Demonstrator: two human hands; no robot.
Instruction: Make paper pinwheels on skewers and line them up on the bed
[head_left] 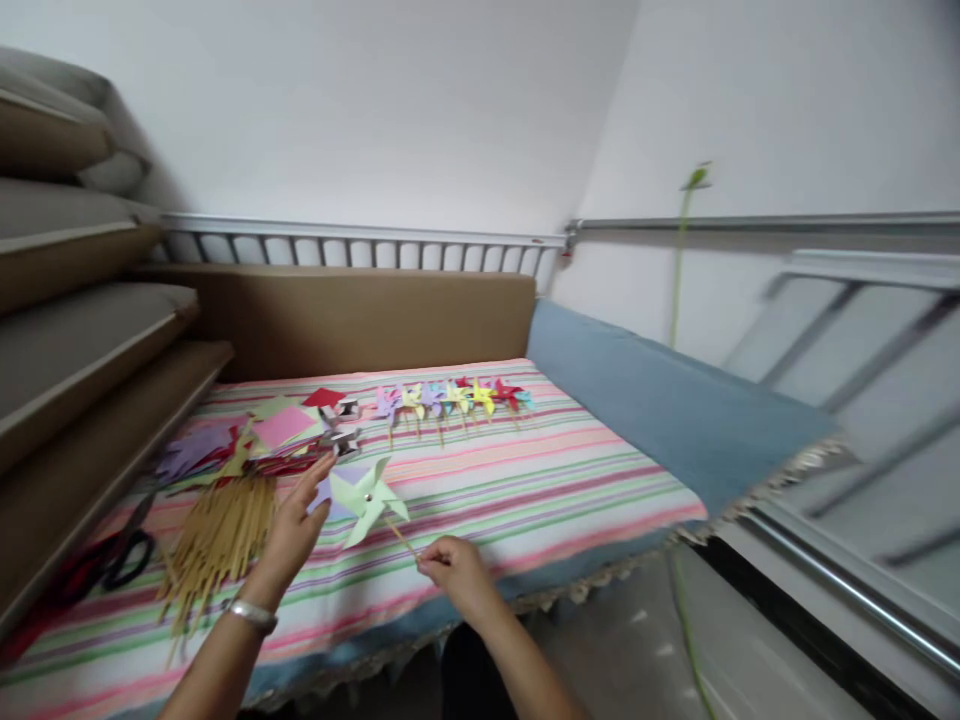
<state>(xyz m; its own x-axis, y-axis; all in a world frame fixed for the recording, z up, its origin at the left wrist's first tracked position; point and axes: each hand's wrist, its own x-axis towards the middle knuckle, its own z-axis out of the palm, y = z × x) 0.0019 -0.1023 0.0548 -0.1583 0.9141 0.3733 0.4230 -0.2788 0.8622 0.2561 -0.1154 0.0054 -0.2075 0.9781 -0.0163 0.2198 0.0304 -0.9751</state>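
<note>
Clearly, the pinwheel is pale green and four-bladed.

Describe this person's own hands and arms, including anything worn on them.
The left hand is ungloved, with a shiny silver-coloured band, rounded like a bangle, around its wrist. The right hand is ungloved too, its wrist unadorned. No sleeves show on either forearm.

Pinwheel, centre, smooth matt paper on plain wooden stick; loose sticks, lower left, matt wood; plastic-handled scissors, left, smooth dark finish; bangle, lower left, polished silvery metal; striped bed sheet, middle, matt cloth; tubular rail, lower right, shiny metal.
</note>
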